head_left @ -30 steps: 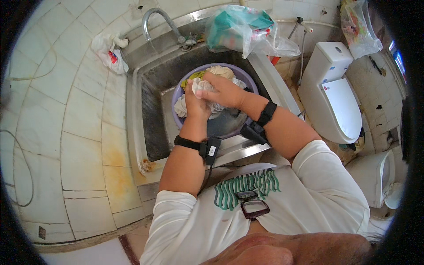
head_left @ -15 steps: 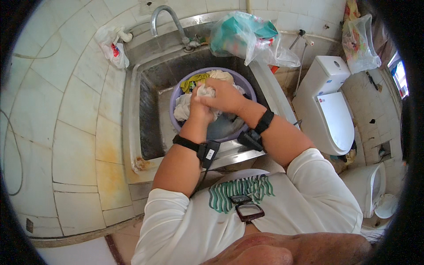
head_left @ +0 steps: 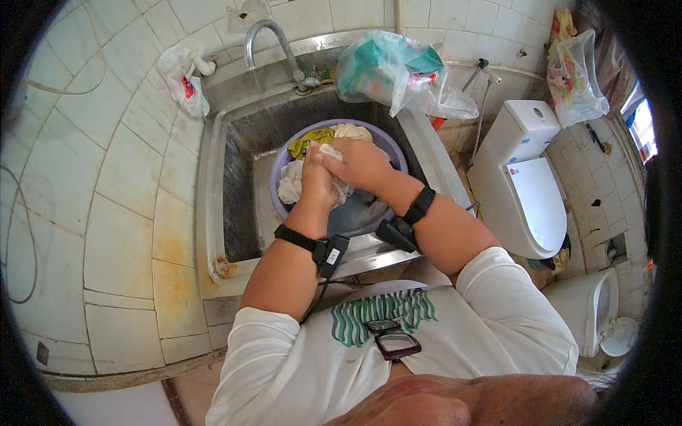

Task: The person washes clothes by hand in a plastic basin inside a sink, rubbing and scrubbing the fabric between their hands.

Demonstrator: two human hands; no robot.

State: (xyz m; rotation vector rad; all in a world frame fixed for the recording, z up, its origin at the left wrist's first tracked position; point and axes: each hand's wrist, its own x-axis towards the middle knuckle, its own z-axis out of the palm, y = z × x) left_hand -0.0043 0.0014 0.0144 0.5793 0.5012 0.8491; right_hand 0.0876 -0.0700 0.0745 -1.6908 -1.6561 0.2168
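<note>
Both hands together over a purple basin (head_left: pixel 278 206) inside a steel sink (head_left: pixel 213 213). Left hand (head_left: pixel 317 186) and right hand (head_left: pixel 359 165) pressed against each other, both clamped on a bunched white cloth (head_left: pixel 328 153) above the basin's middle. More laundry in the basin: a pale wad (head_left: pixel 291 186) at the left rim, a yellow-green piece (head_left: pixel 312 138) and a cream piece (head_left: pixel 352 131) at the far rim, dark water (head_left: pixel 355 213) near the front. Black bands with small boxes on both wrists, a cable hanging from the left one. Curved faucet (head_left: pixel 266 39) above the sink's far edge. Clear plastic bag of teal and white things (head_left: pixel 387 71) on the ledge at the sink's far right corner; smaller white bag (head_left: pixel 183 78) on the tiled wall at the far left. White toilet (head_left: pixel 526 177) just right of the sink. Another full plastic bag (head_left: pixel 579 67) hanging further right. White shirt with green print and folded glasses at the chest, bottom centre.
</note>
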